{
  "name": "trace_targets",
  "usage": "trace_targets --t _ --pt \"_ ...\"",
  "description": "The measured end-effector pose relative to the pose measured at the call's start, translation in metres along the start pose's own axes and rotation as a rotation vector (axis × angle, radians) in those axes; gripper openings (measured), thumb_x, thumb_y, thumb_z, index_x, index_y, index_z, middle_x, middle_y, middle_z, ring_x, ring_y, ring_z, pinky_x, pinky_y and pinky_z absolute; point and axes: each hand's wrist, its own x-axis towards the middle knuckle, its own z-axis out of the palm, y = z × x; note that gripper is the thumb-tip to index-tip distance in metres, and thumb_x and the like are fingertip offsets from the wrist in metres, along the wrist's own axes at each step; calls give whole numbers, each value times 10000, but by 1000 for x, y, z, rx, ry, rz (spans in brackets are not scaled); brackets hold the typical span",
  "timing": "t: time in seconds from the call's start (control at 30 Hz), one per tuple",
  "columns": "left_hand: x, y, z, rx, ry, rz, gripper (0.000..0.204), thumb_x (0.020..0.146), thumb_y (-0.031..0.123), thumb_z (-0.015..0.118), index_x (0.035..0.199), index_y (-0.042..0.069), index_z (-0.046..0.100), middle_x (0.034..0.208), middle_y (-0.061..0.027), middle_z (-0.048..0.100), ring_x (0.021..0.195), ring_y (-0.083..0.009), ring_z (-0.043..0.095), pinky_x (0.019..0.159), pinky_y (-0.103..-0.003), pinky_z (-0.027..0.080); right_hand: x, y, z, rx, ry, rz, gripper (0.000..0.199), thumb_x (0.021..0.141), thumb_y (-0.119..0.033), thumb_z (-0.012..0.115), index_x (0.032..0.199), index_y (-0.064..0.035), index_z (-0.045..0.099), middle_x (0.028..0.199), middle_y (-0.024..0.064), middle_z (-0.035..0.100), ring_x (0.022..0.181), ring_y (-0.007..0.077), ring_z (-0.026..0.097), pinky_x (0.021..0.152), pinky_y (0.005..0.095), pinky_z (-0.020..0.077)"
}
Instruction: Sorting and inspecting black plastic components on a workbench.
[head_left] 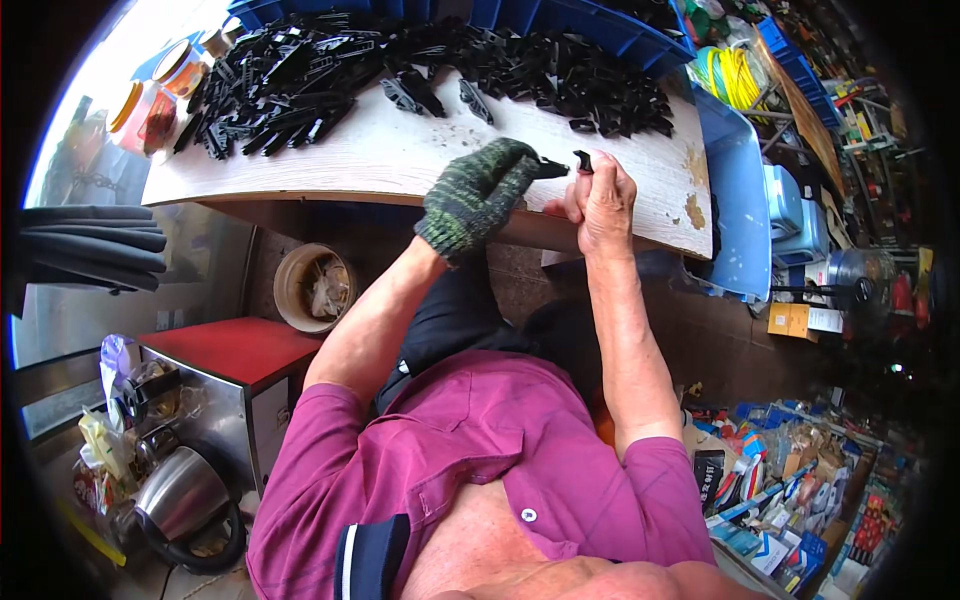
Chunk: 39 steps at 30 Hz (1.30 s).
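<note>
My left hand, in a green and black knitted glove, is closed around a black plastic part whose tip sticks out to the right. My bare right hand pinches a small black plastic piece between thumb and finger. A narrow gap separates the two pieces, above the front edge of the white table. Beyond my hands lie a large heap of long black plastic parts on the left and a heap of smaller black parts on the right. Two loose parts lie between the heaps.
Blue crates stand behind the heaps, and a blue bin adjoins the table's right end. Clear jars stand at the far left. Below are a bucket, a red-topped cabinet and a steel kettle.
</note>
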Motion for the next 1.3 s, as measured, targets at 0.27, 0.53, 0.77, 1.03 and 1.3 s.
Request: trace_targets --t 0.27,0.53,0.77,1.03,1.3 --pt "15 -3 17 -27 -83 -44 278 991 264 578 1109 35 679 1012 -183 702 934 -357 682 806 -408 527 -3 -3 0 -38 22 32 270 971 -327 543 867 -79 531 480 -24 302 380 106 324 417 357 532" --pt "10 3 64 -45 186 40 316 984 248 560 1217 39 605 1019 -219 689 919 -418 662 779 -478 518 4 15 -11 -381 88 -337 296 980 -241 554 719 -121 481 624 -73 375 560 44 337 494 246 298" --pt "9 6 66 -65 45 1 292 982 172 578 1236 31 598 1051 -211 671 932 -319 677 807 -394 523 2 6 -17 -292 82 -292 311 983 -217 555 710 -78 501 612 -36 452 540 68 406 508 251 362" --pt "53 -7 -32 1058 134 413 435 769 72 630 1197 146 659 1282 -109 599 1200 -356 535 988 -497 448 31 -39 -50 96 511 75 390 949 -319 531 667 -79 411 478 42 344 389 182 464 484 520 600" --pt "79 -20 -57 1213 -126 421 345 830 144 659 1173 123 641 1165 -86 642 1110 -328 566 898 -471 482 48 -59 -106 -114 751 -23 290 899 -272 679 1045 -42 579 499 36 374 491 207 519 572 542 612"
